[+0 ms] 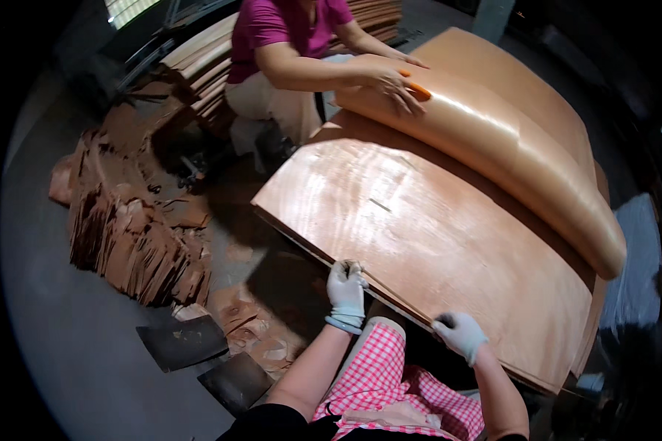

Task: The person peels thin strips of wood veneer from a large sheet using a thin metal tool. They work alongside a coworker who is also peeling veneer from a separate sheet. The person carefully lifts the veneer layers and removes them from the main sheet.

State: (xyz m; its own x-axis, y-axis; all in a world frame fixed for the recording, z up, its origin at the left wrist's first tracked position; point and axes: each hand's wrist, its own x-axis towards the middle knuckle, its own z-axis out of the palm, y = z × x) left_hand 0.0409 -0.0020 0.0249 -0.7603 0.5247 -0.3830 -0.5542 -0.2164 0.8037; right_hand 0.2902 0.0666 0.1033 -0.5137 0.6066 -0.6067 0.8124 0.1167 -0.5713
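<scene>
A broad wooden sheet [449, 228], pale reddish with a glossy grain, lies on a stack in front of me. Along its near edge runs a narrow wood strip [396, 295], stretched between my two hands. My left hand [346, 288], in a white glove, is closed at the strip's left end, with its fingertips over the sheet's edge. At the other end my right hand [460, 335], also gloved, pinches with thumb and fingers. What lies under the fingertips is partly hidden. A small dark sliver [380, 205] shows on the sheet's surface.
Across the stack a co-worker's hand [397, 87], by an orange-handled tool [418, 90], rests on a curled-over veneer sheet [485, 132]. Left on the floor stands a heap of brown veneer scraps [132, 235], near dark flat pieces [182, 342]. Stacked boards [206, 66] stand behind the co-worker.
</scene>
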